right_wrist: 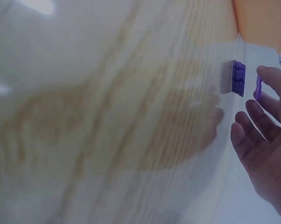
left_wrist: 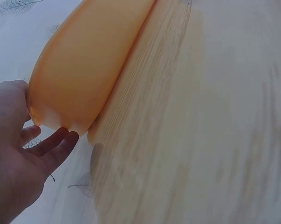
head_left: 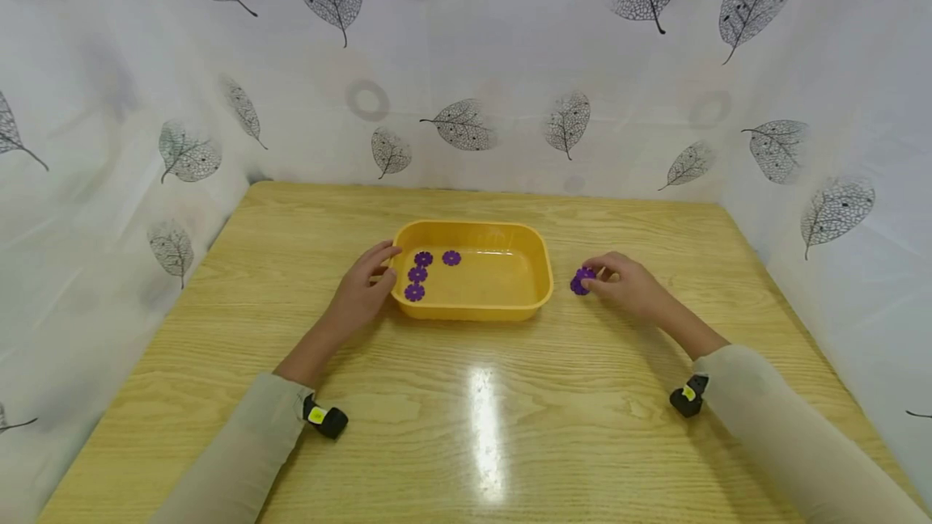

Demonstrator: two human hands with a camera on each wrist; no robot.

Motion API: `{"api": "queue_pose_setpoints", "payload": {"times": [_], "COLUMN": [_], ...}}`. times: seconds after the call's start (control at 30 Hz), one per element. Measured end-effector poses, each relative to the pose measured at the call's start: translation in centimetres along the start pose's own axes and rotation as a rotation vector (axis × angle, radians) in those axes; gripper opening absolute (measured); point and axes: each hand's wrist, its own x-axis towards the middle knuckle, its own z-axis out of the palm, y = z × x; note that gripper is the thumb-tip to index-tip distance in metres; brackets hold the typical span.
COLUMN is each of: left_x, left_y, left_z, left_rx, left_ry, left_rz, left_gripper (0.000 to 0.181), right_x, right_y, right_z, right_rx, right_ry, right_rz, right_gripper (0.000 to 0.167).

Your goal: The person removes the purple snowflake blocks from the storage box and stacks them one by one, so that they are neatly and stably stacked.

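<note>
A yellow plastic basin (head_left: 476, 312) stands on the table, holding several flat purple flower-shaped discs (head_left: 417, 274) near its left end. My left hand (head_left: 366, 281) grips the basin's left end; in the left wrist view, fingers (left_wrist: 61, 144) lie against the outer wall and part of the hand reaches the rim. Right of the basin, my right hand (head_left: 622, 285) pinches one purple flower disc (right_wrist: 258, 88) between thumb and finger. Just beneath it, a short stack of purple discs (right_wrist: 238, 78) sits on the table, apart from the held disc in the right wrist view.
The wood-grain table (head_left: 408, 419) carries a bright light reflection at the front. A white curtain (head_left: 495, 39) with grey leaf prints encloses its back and sides. Each wrist wears a small black camera (head_left: 331, 422).
</note>
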Motion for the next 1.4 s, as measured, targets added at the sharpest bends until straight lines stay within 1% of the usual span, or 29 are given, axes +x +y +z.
{"api": "queue_pose_setpoints", "payload": {"times": [0.13,0.33,0.63,0.9,1.1,1.33,1.4], "left_x": [-0.05,-0.01,0.01,0.07,0.02,-0.05,-0.05], "left_y": [0.07,0.01,-0.06,-0.16,0.0,0.12,0.1], "left_z": [-0.03,-0.03,0.0,0.01,-0.02,-0.04,-0.04], "left_rx": [-0.001,0.0,-0.006,-0.014,-0.016,-0.022,-0.022], "left_ry": [-0.003,-0.002,-0.001,-0.001,-0.001,-0.004,-0.005], "left_rz": [-0.004,-0.003,0.003,-0.001,-0.003,-0.003,-0.001], "left_gripper": [0.047,0.047,0.046,0.046,0.046,0.046,0.046], "right_x": [0.08,0.29,0.13,0.25,0.32,0.32,0.28], "right_y": [0.32,0.57,0.71,0.87,0.86,0.88,0.9], "right_z": [0.38,0.73,0.79,0.86,0.88,0.9,0.85], "right_rx": [-0.004,-0.016,-0.032,-0.037,-0.045,-0.036,-0.026], "right_ry": [-0.013,-0.004,-0.028,-0.028,-0.024,-0.023,-0.025], "right_rz": [-0.006,-0.029,-0.01,-0.022,-0.027,-0.036,-0.026], "right_gripper": [0.042,0.041,0.042,0.041,0.04,0.044,0.046]}}
